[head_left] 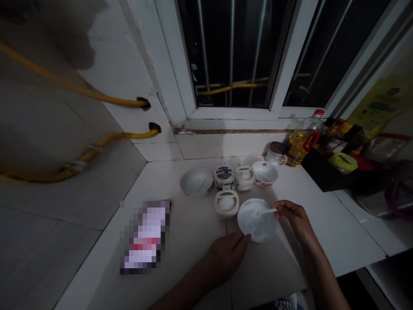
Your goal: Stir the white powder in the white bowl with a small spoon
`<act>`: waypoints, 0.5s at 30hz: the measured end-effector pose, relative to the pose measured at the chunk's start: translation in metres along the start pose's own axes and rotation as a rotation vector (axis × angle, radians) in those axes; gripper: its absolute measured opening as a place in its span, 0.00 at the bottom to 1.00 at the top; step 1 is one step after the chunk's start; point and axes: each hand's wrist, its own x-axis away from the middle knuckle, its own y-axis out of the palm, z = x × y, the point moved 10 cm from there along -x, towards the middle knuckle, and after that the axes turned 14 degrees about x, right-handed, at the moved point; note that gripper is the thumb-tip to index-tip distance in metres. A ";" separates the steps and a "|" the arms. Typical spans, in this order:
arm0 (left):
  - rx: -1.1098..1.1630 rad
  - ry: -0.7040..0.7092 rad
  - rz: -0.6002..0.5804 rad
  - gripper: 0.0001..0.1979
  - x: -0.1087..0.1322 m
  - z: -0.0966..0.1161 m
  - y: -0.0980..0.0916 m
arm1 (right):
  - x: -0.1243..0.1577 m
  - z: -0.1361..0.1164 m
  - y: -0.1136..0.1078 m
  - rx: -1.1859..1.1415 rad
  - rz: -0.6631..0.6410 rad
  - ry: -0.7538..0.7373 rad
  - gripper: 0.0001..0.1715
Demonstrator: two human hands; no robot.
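Nearest the camera, the left hand (226,256) rests on the white desk (180,241), its grip closed lightly on the near-left rim of a round white container (257,220). The container sits on the desk between both hands, touching each. The right hand (295,217) pinches the handle of a small white spoon (265,211), whose bowl dips into the container's white contents. Just behind stands a small lidded jar (226,202), then a row of an open bowl (196,181), two jars and another bowl. An oil bottle (301,144) stands further right.
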 end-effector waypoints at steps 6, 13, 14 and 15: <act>-0.017 -0.009 0.023 0.10 0.002 -0.004 0.001 | 0.000 0.000 -0.001 -0.050 0.026 0.014 0.16; -0.043 -0.013 0.039 0.10 0.002 -0.002 -0.001 | -0.006 -0.012 0.001 -0.051 0.030 -0.029 0.16; -0.044 -0.013 0.037 0.10 0.002 -0.002 -0.001 | -0.007 -0.016 0.002 -0.050 0.036 -0.042 0.17; -0.045 -0.010 0.034 0.10 0.002 -0.001 -0.001 | -0.008 -0.022 0.003 -0.047 0.044 -0.056 0.17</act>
